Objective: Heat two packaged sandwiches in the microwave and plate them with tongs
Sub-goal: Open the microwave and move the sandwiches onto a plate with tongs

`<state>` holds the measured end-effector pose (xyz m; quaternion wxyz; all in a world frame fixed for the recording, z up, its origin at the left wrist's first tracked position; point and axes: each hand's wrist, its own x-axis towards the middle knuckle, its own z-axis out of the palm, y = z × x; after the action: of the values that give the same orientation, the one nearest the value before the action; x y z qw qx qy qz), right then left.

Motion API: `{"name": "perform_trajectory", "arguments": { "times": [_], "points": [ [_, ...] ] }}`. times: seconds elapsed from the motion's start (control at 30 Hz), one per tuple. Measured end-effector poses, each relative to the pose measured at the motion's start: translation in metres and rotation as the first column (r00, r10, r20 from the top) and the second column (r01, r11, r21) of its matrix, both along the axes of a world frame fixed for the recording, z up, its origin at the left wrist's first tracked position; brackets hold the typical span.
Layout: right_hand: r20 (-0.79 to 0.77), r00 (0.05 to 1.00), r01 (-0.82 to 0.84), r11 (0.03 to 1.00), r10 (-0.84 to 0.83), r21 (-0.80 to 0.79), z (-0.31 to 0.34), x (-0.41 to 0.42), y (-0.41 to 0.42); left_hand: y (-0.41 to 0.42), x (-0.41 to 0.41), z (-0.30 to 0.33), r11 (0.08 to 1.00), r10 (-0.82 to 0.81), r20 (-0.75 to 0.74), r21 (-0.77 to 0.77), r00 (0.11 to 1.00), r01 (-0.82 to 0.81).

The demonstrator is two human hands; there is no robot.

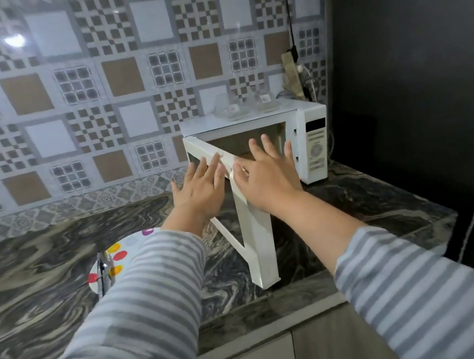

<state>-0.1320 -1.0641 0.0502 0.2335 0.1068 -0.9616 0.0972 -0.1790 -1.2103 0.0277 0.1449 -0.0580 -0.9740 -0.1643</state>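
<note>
Two striped sleeves [143,302] extend forward from the bottom edge of the view, one on each arm, over a dark marbled worktop [29,289]. Near the left sleeve, a white plate [129,244] with coloured dots lies on the worktop, partly covered by the forearm; metal tongs [102,273] lie across the plate's left part. Further forward, the left hand [200,189] is held with fingers straight and spread, its fingertips at the outer face of the microwave door [253,232]. The right hand [266,176] is likewise flat with fingers extended and apart, placed over the door's upper free edge; neither hand grips anything. Whether the palms press on the door or only hover at it cannot be determined. The door stands swung out toward the viewer, hinged on the left side of the white microwave [313,142], which sits at the right rear of the worktop next to a dark wall. The cavity behind the door is visible, but its contents cannot be made out behind the hands. The control panel occupies the right front of the unit. Two clear plastic sandwich packages [244,105] rest side by side on top of the microwave, each bearing a small label; what they hold cannot be seen. Behind everything rises a patterned tile wall [91,93].
</note>
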Motion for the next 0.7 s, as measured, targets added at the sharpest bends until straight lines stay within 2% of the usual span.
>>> {"name": "perform_trajectory", "arguments": {
  "times": [0.17,0.33,0.47,0.6,0.7],
  "points": [
    [-0.059,0.998,0.032,0.994,-0.026,0.103,-0.003,0.022,-0.041,-0.039,0.028,-0.011,0.998,-0.006,0.083,-0.063,0.996,0.011],
    [-0.106,0.981,-0.137,0.963,0.165,0.232,-0.021,0.041,-0.105,-0.109,0.057,-0.038,0.995,0.092,0.147,-0.046,0.985,-0.086],
    [0.052,0.973,-0.232,0.953,0.227,0.195,-0.055,0.041,-0.153,-0.167,0.081,-0.066,0.988,0.146,0.191,0.017,0.971,-0.152],
    [0.247,0.944,-0.265,0.95,0.221,0.163,-0.094,0.027,-0.185,-0.219,0.088,-0.098,0.964,0.234,0.261,0.06,0.937,-0.257],
    [0.338,0.914,-0.279,0.952,0.223,0.125,-0.12,0.01,-0.198,-0.245,0.086,-0.121,0.952,0.266,0.293,0.072,0.918,-0.299]
  ]
}}
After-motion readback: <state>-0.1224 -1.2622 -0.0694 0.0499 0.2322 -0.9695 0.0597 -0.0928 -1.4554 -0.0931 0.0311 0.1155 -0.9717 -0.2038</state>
